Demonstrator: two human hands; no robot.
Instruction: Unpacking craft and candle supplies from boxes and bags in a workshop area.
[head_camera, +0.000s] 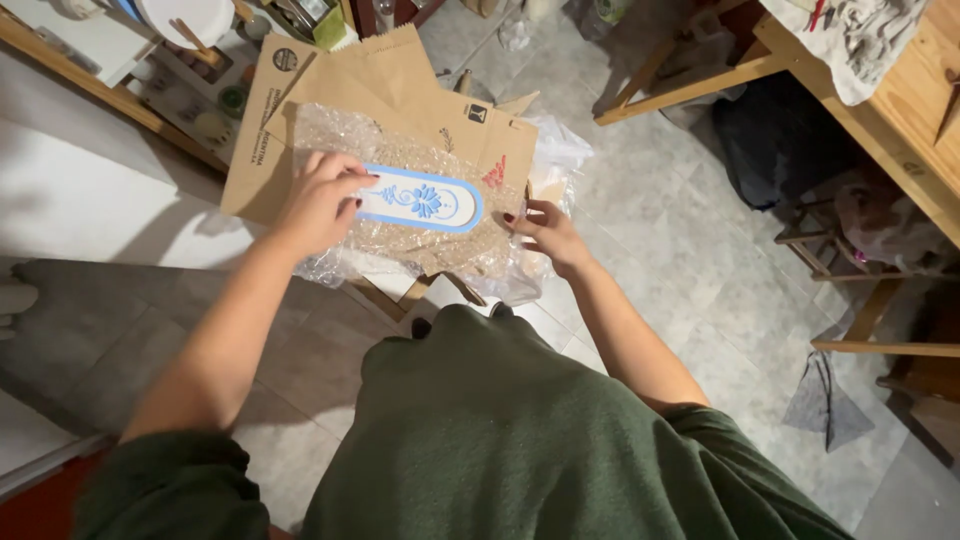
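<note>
Pressing left hand on oval plaque, right hand gripping bubble wrap

The long oval dish looks smooth and shiny. It lies on crinkly clear bubble wrap. Under that is plain brown cardboard, dull and flat.

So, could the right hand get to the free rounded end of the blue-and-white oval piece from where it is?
Probably yes. The right hand is at the edge of the bubble wrap, just beside the oval piece, whose near end lies uncovered. The left hand covers only the far end.
</note>
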